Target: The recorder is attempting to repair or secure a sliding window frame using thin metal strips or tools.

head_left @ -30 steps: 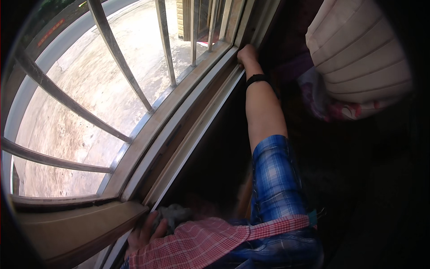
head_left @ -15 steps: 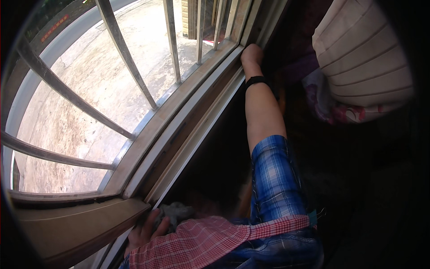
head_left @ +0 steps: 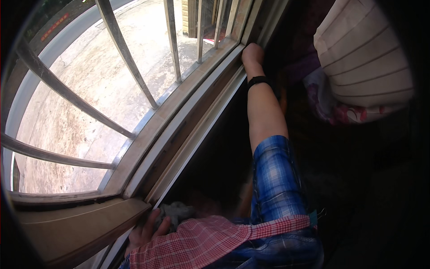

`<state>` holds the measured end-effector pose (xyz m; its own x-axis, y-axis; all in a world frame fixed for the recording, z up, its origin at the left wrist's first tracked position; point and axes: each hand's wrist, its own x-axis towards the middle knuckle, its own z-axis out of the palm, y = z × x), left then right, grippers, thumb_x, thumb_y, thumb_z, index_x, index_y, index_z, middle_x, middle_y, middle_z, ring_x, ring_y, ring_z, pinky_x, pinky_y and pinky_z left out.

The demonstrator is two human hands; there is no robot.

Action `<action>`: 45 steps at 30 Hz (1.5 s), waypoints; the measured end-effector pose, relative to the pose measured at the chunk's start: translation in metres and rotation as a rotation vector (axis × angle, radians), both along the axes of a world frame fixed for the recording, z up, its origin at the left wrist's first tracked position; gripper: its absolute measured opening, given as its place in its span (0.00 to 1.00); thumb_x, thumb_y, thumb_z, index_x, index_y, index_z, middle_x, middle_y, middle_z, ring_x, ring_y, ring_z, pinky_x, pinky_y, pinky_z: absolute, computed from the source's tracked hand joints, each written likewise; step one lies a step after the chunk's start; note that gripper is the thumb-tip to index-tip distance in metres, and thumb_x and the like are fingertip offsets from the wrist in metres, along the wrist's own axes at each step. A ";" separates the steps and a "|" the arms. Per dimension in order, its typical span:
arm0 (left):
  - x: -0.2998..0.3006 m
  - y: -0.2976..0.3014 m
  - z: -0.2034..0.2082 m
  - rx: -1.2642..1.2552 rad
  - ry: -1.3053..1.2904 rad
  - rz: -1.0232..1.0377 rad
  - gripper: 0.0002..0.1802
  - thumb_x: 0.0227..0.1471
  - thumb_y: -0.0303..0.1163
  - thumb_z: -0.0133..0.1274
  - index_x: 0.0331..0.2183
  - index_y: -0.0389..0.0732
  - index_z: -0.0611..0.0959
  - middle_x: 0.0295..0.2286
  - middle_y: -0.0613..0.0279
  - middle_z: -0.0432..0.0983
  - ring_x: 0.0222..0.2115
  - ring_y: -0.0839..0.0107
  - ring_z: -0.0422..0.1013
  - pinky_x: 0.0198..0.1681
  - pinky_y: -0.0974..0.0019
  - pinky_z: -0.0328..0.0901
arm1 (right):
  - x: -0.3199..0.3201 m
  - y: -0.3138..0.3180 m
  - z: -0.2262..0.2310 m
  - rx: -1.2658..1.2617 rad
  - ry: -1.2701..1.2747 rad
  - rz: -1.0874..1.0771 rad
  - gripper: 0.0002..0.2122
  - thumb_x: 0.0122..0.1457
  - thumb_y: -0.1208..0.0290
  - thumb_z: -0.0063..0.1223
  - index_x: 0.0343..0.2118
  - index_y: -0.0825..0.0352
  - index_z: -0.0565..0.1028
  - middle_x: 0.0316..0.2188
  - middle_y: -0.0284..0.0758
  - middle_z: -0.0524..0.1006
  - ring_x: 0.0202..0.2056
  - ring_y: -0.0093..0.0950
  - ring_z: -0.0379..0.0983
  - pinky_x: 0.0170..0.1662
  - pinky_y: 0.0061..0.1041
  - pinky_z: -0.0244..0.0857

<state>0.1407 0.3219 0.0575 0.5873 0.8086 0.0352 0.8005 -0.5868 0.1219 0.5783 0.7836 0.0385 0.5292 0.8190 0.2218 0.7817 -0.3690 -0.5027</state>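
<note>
My right hand [head_left: 253, 54] rests at the far corner of the window frame [head_left: 172, 136], its fingers curled in and turned away, so whatever lies inside them is hidden. A dark band [head_left: 258, 80] circles that wrist. At the lower left, my left hand [head_left: 147, 229] is bent around a crumpled grey rag [head_left: 177, 211], beside the near end of the frame. Red-checked cloth [head_left: 192, 240] covers much of that arm.
Metal bars [head_left: 127, 56] stand outside the window, above bright paved ground [head_left: 67, 107]. A wide brown ledge [head_left: 76, 224] meets the frame at lower left. Pale pleated fabric [head_left: 365, 58] hangs at upper right. Deep shadow fills the area below the frame.
My right hand and forearm have shifted very slightly right. My left hand and the grey rag look the same.
</note>
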 end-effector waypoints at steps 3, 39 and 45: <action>0.001 0.001 0.002 -0.045 -0.012 0.014 0.23 0.53 0.40 0.53 0.52 0.53 0.78 0.52 0.46 0.71 0.46 0.47 0.75 0.46 0.50 0.74 | 0.009 0.005 -0.007 -0.023 -0.028 0.004 0.13 0.60 0.74 0.44 0.41 0.72 0.81 0.45 0.54 0.78 0.50 0.49 0.74 0.52 0.41 0.69; 0.005 0.001 0.000 -0.015 -0.041 0.030 0.22 0.52 0.37 0.54 0.50 0.52 0.80 0.53 0.47 0.70 0.45 0.46 0.75 0.48 0.49 0.74 | 0.004 -0.009 -0.014 0.136 0.051 -0.086 0.15 0.57 0.67 0.49 0.41 0.70 0.80 0.45 0.52 0.78 0.50 0.48 0.75 0.54 0.39 0.69; -0.001 0.004 -0.009 0.039 -0.032 -0.033 0.22 0.52 0.38 0.54 0.51 0.52 0.80 0.53 0.47 0.71 0.45 0.47 0.75 0.47 0.50 0.74 | 0.018 -0.003 -0.021 0.211 0.134 -0.046 0.17 0.57 0.63 0.45 0.39 0.70 0.81 0.43 0.53 0.78 0.50 0.50 0.74 0.53 0.40 0.68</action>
